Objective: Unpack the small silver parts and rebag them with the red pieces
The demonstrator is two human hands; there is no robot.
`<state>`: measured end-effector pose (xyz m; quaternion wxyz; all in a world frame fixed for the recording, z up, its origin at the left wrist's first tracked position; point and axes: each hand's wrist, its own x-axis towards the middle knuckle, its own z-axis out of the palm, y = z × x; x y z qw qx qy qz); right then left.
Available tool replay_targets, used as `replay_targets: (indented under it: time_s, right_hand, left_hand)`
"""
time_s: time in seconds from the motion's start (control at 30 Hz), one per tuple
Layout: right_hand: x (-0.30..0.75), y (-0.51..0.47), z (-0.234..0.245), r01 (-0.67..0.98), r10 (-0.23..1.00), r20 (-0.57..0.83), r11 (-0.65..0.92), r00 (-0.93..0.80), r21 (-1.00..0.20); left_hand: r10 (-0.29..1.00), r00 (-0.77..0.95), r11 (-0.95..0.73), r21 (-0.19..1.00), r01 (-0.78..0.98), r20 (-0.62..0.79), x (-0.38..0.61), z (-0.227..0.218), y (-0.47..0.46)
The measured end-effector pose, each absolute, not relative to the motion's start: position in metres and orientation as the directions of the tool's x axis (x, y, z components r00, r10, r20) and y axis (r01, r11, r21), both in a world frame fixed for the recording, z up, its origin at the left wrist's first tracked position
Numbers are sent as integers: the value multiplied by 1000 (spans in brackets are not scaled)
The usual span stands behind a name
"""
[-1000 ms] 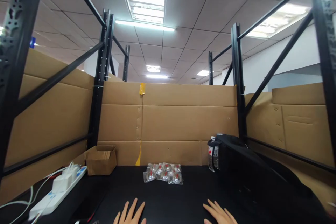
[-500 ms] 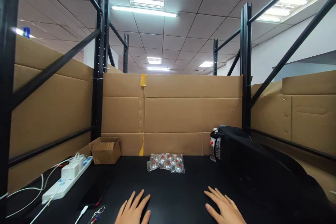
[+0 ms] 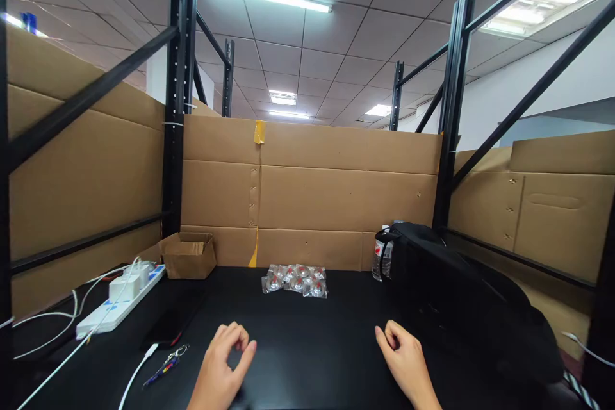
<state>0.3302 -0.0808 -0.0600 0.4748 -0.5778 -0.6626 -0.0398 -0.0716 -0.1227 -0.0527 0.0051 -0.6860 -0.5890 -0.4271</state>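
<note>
My left hand point(image 3: 221, 365) is over the black table at the lower middle. Its fingers are curled, the thumb stands apart from them, and nothing is between them. To the right, my right hand point(image 3: 404, 359) has its fingers folded into a loose fist with the thumb beside them and nothing visible inside. Beyond both hands, several small clear plastic packets point(image 3: 295, 280) with silvery and red contents lie in a cluster; neither hand touches them. A key ring with keys point(image 3: 167, 364) lies left of my left hand, nearest to it.
At left are a white power strip point(image 3: 120, 304) with plugs and cables, a dark phone point(image 3: 166, 327) and a white cable end point(image 3: 151, 350). A small cardboard box point(image 3: 188, 256) stands at the back. A black bag point(image 3: 461, 307) and a water bottle point(image 3: 377, 262) occupy the right.
Both hands, flat with fingers spread before, have curled their fingers. The whole view has tilted down a little, so the table things sit higher in the picture.
</note>
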Motion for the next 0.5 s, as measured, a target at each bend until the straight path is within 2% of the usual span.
replay_targets:
  time_s: [0.13,0.3,0.37,0.4,0.47,0.5]
  right_hand:
    - [335,-80,-63,756,741,645,313,184,-575]
    - [308,-96,-45,578,796,584,402,163,-710]
    - [280,-120,-36,504,826,564,478,22,-719]
    - [264,-134,-33,474,822,559,537,-108,-698]
    - [234,-165,-34,371,724,546,687,-421,-625]
    - [221,-178,-36,339,691,535,713,-486,-614]
  left_hand:
    - [809,-81,-350,587,730,583,-76,-60,-127]
    - [841,-93,-381,705,598,533,-78,-58,-131]
    - [860,-146,-382,807,450,489,-68,-50,-136]
    - [882,-148,-376,858,350,447,-59,-46,-139]
    - [926,-48,-365,922,131,374,-34,-42,-149]
    - [941,58,-337,941,36,335,-20,-42,-156]
